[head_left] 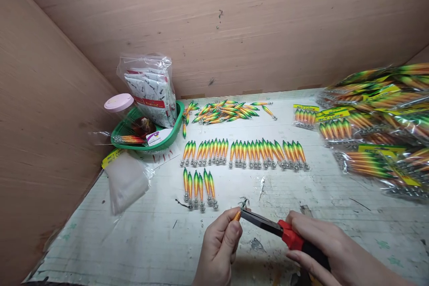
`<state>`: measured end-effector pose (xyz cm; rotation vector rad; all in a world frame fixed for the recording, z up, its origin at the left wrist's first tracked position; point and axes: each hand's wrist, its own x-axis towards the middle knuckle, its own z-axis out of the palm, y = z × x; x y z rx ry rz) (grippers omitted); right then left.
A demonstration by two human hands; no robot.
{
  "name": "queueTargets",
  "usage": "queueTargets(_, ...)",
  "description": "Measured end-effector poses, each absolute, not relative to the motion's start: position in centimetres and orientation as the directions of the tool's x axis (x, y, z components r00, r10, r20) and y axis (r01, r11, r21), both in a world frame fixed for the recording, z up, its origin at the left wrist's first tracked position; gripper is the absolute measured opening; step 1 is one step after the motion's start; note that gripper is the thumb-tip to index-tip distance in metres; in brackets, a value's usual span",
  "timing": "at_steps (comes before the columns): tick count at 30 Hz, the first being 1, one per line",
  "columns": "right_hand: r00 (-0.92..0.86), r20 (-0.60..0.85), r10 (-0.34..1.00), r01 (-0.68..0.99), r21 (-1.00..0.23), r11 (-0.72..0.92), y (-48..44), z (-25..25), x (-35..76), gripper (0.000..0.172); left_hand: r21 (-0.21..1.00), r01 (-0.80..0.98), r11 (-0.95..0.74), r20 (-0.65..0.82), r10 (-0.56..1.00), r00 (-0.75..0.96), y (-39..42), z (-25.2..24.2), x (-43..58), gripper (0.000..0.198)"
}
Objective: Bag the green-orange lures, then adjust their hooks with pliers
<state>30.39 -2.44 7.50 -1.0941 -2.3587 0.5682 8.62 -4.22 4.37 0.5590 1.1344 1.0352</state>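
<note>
Between thumb and fingers, my left hand [221,243] pinches a fishing lure [237,215], its orange body mostly hidden and its crown of hooks pointing up and away. My right hand [321,246] is wrapped round the red and black handles of long-nose pliers [263,222]. The plier tips meet the lure just below its hooks. Beyond my hands, a short row of green, yellow and orange lures [200,187] lies hooks towards me. Behind it runs a longer row of the same lures [251,153].
A loose pile of lures [231,111] lies at the back. On the left stand a green basket [179,120] holding packets and a pink-lidded jar [119,103], with clear empty bags [127,183] in front. Bagged lures [372,120] are heaped right. Wooden walls [251,31] enclose the table.
</note>
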Motion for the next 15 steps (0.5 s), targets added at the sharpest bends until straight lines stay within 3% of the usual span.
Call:
queueTargets(5, -0.585, 0.205, 0.785, 0.563, -0.594, 0.575, -2.3, 8.4, 30.2, 0.025, 0.667, -0.455, 0.589, -0.528, 0.806, 0.268, -3.6, 5.2, 8.4, 0.045)
queueTargets(9, -0.576, 0.223, 0.787, 0.566, -0.586, 0.58, -2.4, 8.2, 30.4, 0.025, 0.644, -0.472, 0.603, -0.523, 0.796, 0.304, -3.6, 5.1, 8.4, 0.045)
queueTargets(12, -0.535, 0.236, 0.811, 0.629, -0.529, 0.569, -2.6, 6.6, 31.2, 0.016, 0.734, -0.404, 0.546, -0.48, 0.838, 0.261, -3.2, 4.7, 7.8, 0.041)
queueTargets(15, -0.511, 0.231, 0.828, 0.669, -0.498, 0.552, -3.0, 4.4, 31.9, 0.009, 0.965, -0.074, 0.25, -0.239, 0.962, 0.136, -1.2, 4.2, 6.6, 0.03)
